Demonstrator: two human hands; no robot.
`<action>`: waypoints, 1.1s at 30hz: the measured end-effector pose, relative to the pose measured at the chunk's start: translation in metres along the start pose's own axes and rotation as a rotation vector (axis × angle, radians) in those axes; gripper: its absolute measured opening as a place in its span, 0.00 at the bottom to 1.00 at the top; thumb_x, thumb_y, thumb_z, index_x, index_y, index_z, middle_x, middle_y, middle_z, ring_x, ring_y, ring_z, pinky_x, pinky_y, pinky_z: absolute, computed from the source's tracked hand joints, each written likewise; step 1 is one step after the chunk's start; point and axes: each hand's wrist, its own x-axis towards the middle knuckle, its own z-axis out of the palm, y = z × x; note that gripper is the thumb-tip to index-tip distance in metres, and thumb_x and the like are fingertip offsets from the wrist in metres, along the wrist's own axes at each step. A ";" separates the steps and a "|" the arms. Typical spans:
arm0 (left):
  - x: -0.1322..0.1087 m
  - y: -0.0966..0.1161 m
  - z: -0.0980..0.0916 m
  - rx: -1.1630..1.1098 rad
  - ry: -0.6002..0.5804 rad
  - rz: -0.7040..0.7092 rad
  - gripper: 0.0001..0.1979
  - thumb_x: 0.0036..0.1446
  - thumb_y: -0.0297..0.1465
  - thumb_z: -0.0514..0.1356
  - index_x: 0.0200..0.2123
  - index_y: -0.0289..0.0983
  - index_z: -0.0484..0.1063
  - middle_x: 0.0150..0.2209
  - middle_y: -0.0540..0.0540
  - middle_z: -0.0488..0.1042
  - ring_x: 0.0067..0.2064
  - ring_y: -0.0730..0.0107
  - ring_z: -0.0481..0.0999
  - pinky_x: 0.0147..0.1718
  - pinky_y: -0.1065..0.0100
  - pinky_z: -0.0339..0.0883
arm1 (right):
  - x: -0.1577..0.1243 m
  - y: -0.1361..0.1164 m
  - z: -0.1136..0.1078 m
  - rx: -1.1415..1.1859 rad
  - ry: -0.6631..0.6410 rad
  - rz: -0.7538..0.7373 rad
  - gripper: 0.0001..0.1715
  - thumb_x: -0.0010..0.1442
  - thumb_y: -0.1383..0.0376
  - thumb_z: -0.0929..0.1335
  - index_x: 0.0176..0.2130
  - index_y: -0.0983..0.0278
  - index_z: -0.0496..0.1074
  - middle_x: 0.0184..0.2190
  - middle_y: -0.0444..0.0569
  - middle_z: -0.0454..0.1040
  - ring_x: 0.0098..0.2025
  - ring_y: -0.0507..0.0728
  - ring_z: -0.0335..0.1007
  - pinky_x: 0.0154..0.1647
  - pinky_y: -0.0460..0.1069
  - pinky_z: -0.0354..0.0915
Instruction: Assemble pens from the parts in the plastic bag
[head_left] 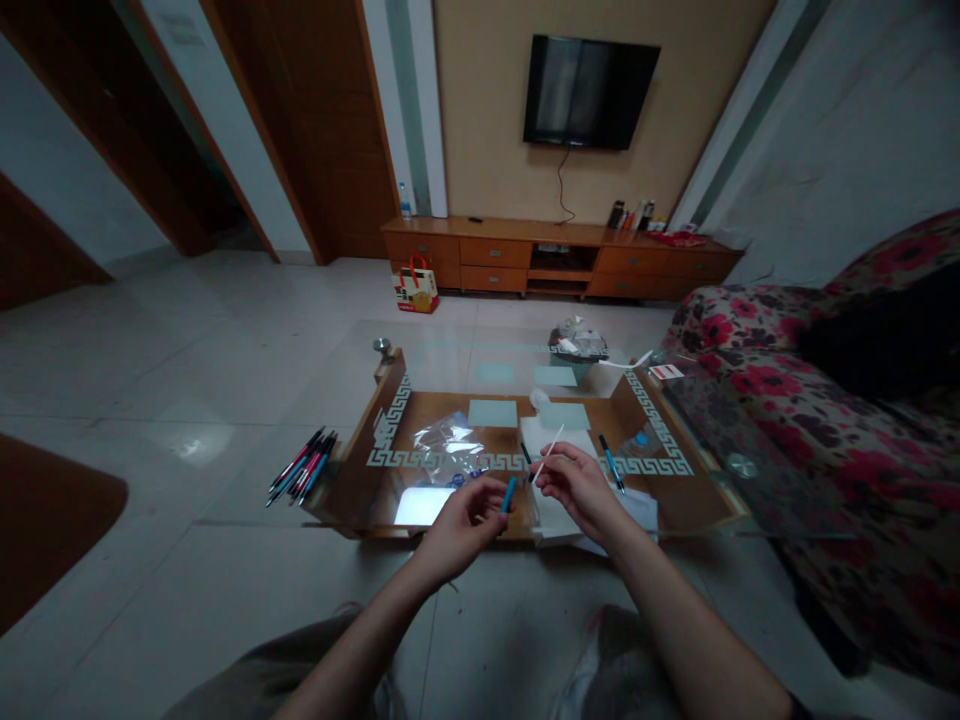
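Note:
Above the front part of the glass table [345, 500], my left hand [471, 515] pinches a short blue pen barrel [509, 494]. Just to its right, my right hand [574, 482] holds a thin white refill [555, 440] slanting upward between its fingers. The two hands are apart. A small black piece [526, 455] shows beside the right fingertips; whether it is held is unclear. Right of that hand a blue and black pen [612, 464] lies on the glass. At the table's left edge is a pile of several red, blue and black pens [302, 468].
Clear plastic bags [450, 445] lie left of centre, behind a bright white rectangle [421, 506]. White papers [641, 510] are near the right hand. A filled plastic bag [577, 338] sits at the far edge. A flowered sofa [750, 330] stands on the right.

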 end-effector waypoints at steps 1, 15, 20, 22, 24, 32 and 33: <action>0.000 0.000 0.000 0.006 -0.004 0.006 0.14 0.53 0.29 0.64 0.45 0.36 0.71 0.39 0.44 0.75 0.38 0.69 0.75 0.35 0.69 0.68 | 0.000 0.000 0.000 0.014 0.002 0.015 0.16 0.51 0.59 0.75 0.35 0.64 0.70 0.31 0.50 0.79 0.27 0.51 0.74 0.25 0.42 0.67; -0.001 0.000 0.001 0.037 -0.029 0.032 0.14 0.53 0.31 0.65 0.44 0.36 0.74 0.38 0.44 0.75 0.36 0.69 0.74 0.33 0.70 0.67 | -0.002 0.001 0.003 0.008 0.012 -0.075 0.19 0.52 0.61 0.75 0.41 0.63 0.69 0.32 0.48 0.79 0.29 0.53 0.77 0.28 0.44 0.71; -0.001 -0.003 0.000 0.025 -0.048 0.035 0.14 0.54 0.32 0.65 0.44 0.36 0.74 0.38 0.44 0.76 0.36 0.68 0.74 0.33 0.70 0.67 | -0.002 0.002 0.005 -0.007 -0.037 -0.020 0.17 0.52 0.57 0.75 0.37 0.64 0.70 0.30 0.49 0.79 0.29 0.55 0.78 0.25 0.44 0.68; -0.001 -0.005 -0.001 0.026 -0.054 0.033 0.14 0.55 0.32 0.64 0.45 0.37 0.74 0.39 0.43 0.76 0.37 0.68 0.75 0.34 0.70 0.68 | -0.001 0.005 0.004 -0.024 -0.066 -0.013 0.18 0.54 0.54 0.73 0.35 0.65 0.72 0.31 0.50 0.79 0.30 0.55 0.78 0.24 0.44 0.67; -0.001 -0.007 -0.001 0.026 -0.054 0.035 0.14 0.55 0.31 0.64 0.46 0.37 0.74 0.40 0.43 0.76 0.38 0.67 0.75 0.35 0.69 0.68 | 0.000 0.007 0.003 -0.070 -0.085 -0.037 0.19 0.56 0.52 0.72 0.34 0.66 0.74 0.31 0.51 0.78 0.29 0.53 0.76 0.24 0.43 0.65; -0.001 -0.011 0.001 -0.016 -0.127 -0.028 0.14 0.55 0.36 0.64 0.43 0.35 0.76 0.34 0.44 0.77 0.34 0.68 0.74 0.32 0.70 0.65 | 0.000 0.009 0.003 -0.241 -0.098 -0.116 0.21 0.53 0.53 0.74 0.41 0.63 0.71 0.29 0.47 0.78 0.26 0.52 0.70 0.25 0.44 0.60; -0.001 -0.012 0.001 -0.001 -0.130 -0.035 0.14 0.55 0.37 0.64 0.42 0.34 0.76 0.32 0.45 0.76 0.32 0.69 0.73 0.30 0.71 0.64 | 0.000 0.008 0.004 -0.242 -0.098 -0.114 0.20 0.53 0.52 0.74 0.39 0.63 0.71 0.29 0.47 0.78 0.26 0.51 0.69 0.25 0.44 0.59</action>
